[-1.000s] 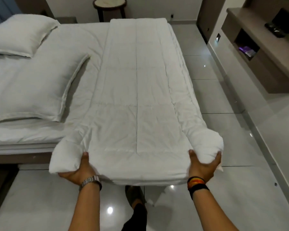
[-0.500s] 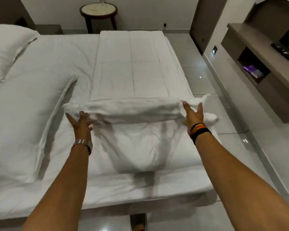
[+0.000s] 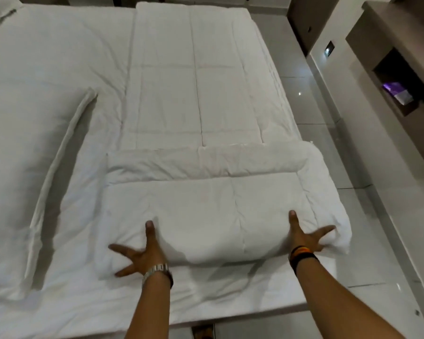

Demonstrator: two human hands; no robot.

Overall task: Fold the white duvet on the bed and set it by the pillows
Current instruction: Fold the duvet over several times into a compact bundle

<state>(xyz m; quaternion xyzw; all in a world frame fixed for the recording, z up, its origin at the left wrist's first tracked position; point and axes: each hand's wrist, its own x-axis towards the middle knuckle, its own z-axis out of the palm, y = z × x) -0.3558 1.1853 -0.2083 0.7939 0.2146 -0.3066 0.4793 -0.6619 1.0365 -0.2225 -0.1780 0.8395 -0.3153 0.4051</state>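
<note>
The white duvet lies as a long strip down the right side of the bed, its near end turned over into a thick folded flap by the near edge of the mattress. We judge it soft, puffy and light for its bulk, apt to spring open and slump at the corners; the right corner already bulges over the side of the bed. We would take it at the two near corners of the fold, pinching all layers together. Our left hand rests on the flap's near left corner, fingers splayed wide, thumb up on the fabric, holding nothing. Our right hand lies likewise spread on the near right corner, pressing rather than clasping. The large pillow lies to the left, just beside the strip.
</note>
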